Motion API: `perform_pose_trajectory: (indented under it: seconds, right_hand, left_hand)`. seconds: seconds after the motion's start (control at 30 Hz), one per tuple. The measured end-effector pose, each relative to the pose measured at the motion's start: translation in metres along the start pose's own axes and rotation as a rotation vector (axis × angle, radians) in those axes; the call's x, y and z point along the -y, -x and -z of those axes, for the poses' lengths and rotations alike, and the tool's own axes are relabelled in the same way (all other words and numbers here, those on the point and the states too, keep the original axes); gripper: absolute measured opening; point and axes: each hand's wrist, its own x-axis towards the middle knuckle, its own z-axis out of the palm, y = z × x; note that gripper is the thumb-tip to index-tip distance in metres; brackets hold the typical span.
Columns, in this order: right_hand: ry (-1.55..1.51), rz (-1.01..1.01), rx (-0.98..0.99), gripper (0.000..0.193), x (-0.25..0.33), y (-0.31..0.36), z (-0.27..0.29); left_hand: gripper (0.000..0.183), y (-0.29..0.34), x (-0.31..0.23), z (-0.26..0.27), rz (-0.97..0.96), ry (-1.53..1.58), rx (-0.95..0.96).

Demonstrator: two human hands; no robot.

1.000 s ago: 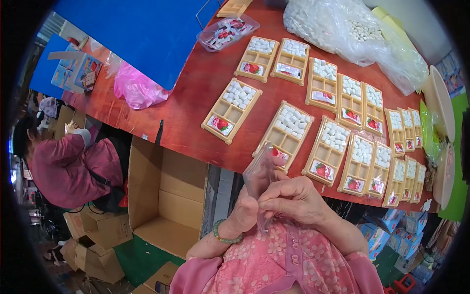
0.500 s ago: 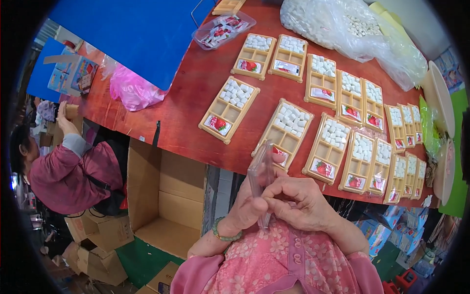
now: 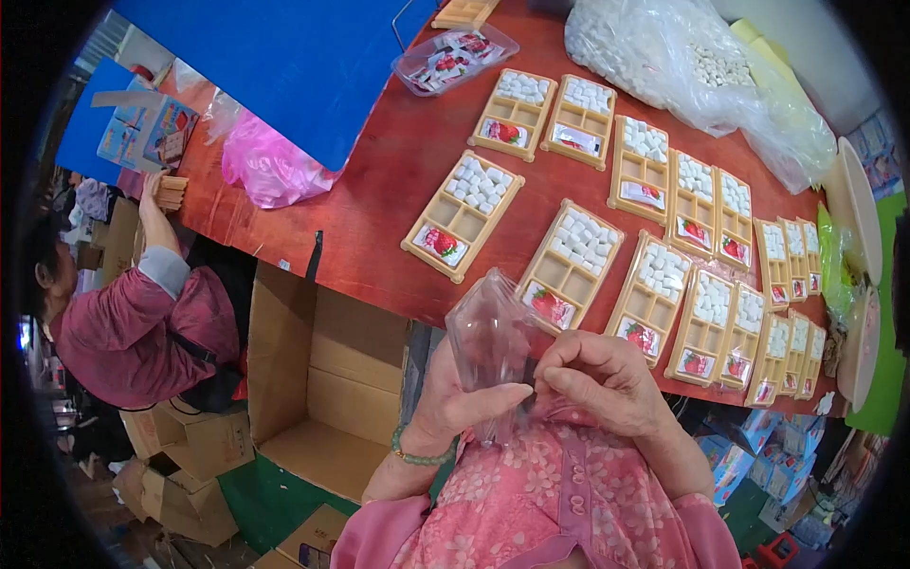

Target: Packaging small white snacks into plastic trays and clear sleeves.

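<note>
My left hand [image 3: 462,403], wearing a green bead bracelet, grips a clear moulded plastic piece [image 3: 488,327], like a thin tray or cover, held tilted above my lap. My right hand [image 3: 602,379] is closed in a pinch close to its right edge; what lies between the fingertips, if anything, cannot be made out. Beyond my hands, beige compartment trays [image 3: 572,261] stand on the red table [image 3: 360,247]. Each has small white pieces at one end and a strawberry-printed sachet at the other.
A clear tub of sachets [image 3: 453,59] and a large bag of white pieces [image 3: 664,62] are at the back. Pink plastic bag [image 3: 275,161] lies left. An open cardboard box [image 3: 332,379] stands below the table edge. A co-worker [image 3: 161,332] handles beige pieces at far left.
The clear plastic piece has turned from edge-on to show its broad side and shifted slightly left. My right hand has come slightly away from it. The co-worker's hand has lowered.
</note>
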Motion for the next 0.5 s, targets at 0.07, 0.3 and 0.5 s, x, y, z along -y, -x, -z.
perform_pose_trajectory:
  seconds: [0.07, 0.3, 0.5]
  right_hand:
    - [0.022, -0.002, -0.005, 0.007, 0.002, -0.003, -0.002]
    - [-0.018, -0.045, -0.004, 0.007, -0.002, -0.012, -0.002]
    - [-0.151, -0.035, -0.200, 0.008, -0.003, -0.020, -0.005]
  left_hand:
    - [0.061, -0.001, -0.015, -0.014, -0.085, -0.048, -0.088]
    - [0.058, -0.001, -0.020, -0.006, -0.069, -0.003, -0.090]
    - [0.062, 0.008, -0.011, 0.007, -0.077, 0.067, -0.129]
